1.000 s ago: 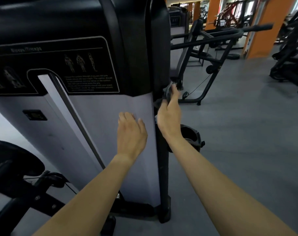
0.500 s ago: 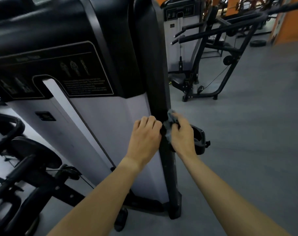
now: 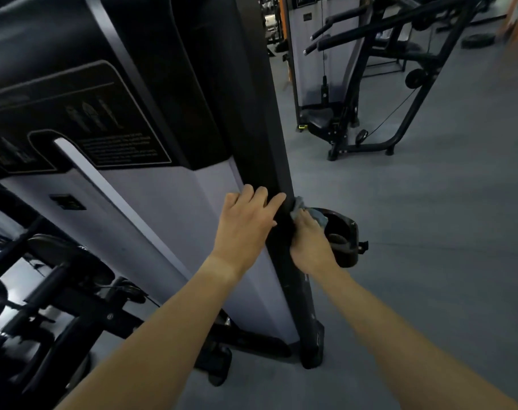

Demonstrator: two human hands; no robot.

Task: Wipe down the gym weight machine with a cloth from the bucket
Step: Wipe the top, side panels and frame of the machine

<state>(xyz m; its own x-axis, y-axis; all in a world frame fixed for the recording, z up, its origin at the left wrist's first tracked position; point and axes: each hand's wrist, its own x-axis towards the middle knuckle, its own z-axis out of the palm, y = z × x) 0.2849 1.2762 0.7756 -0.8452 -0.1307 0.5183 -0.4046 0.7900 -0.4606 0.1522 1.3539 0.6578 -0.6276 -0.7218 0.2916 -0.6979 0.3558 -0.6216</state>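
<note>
Cloth (image 3: pixel 309 210): grey, bunched, pressed to the right face of the black post (image 3: pixel 260 128), just beside the cup holder (image 3: pixel 345 232). Right hand (image 3: pixel 311 244): grasping the cloth. Left hand (image 3: pixel 246 223): released, fingers laid on the post's front edge, bracing. Weight machine (image 3: pixel 169 208): grey panel adjoining. Advised: spread the cloth flatter; firm, long strokes down the post.

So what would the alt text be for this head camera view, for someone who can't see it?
A person's right hand holds a crumpled grey cloth against the tall black metal post of a gym weight machine, beside a black plastic cup holder. The left hand rests on the post's other side, by a pale grey panel.
</note>
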